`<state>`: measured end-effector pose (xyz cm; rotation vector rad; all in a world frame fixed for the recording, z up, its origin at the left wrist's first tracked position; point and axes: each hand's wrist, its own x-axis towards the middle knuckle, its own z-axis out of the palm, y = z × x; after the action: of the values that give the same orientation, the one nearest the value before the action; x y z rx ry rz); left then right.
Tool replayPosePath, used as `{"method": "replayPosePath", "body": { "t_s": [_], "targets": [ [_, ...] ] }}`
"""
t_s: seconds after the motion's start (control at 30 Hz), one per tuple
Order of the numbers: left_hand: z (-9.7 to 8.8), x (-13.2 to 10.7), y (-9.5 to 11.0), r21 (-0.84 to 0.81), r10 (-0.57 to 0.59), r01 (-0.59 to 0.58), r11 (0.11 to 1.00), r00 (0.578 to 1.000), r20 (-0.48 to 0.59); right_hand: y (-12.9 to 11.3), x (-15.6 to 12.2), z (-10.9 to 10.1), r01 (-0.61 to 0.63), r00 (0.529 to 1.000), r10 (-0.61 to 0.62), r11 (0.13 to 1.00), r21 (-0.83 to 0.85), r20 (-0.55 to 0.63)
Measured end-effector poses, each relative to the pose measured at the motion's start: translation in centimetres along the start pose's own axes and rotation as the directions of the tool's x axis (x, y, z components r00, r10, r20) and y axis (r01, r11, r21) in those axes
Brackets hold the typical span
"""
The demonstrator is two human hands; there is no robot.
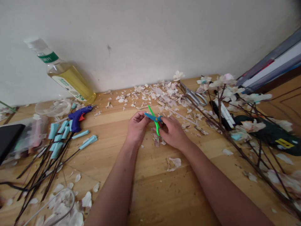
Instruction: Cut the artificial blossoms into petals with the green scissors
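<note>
Small scissors [153,118] with one blue and one green half are gripped by the handles in my right hand [173,131], their blades spread apart. My left hand [137,126] is closed, thumb against fingers, right beside the blue blade's tip. What the left fingers pinch, if anything, is hidden. Pale petal scraps [156,139] lie on the table under the scissors. Closer to me, between my forearms, rests a larger whitish petal piece [174,164].
A blue glue gun [78,118] and dark stems tipped with light-blue paper [57,146] lie left. Behind them stands an oil bottle [70,80]. Petal scraps [162,91] line the wall, near metal shears [194,95]. A blossoming branch [231,149] spreads on the right.
</note>
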<state>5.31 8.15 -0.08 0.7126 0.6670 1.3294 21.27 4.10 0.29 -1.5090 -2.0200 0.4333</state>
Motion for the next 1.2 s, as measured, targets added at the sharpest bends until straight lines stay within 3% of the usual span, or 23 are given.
{"method": "replayPosePath", "body": {
  "t_s": [1.2],
  "targets": [
    [-0.19,0.11,-0.25,0.028,-0.032,0.032,0.999,0.999,0.003,0.23,0.04,0.12,-0.030,0.999,0.029,0.999,-0.018,-0.025]
  ]
}}
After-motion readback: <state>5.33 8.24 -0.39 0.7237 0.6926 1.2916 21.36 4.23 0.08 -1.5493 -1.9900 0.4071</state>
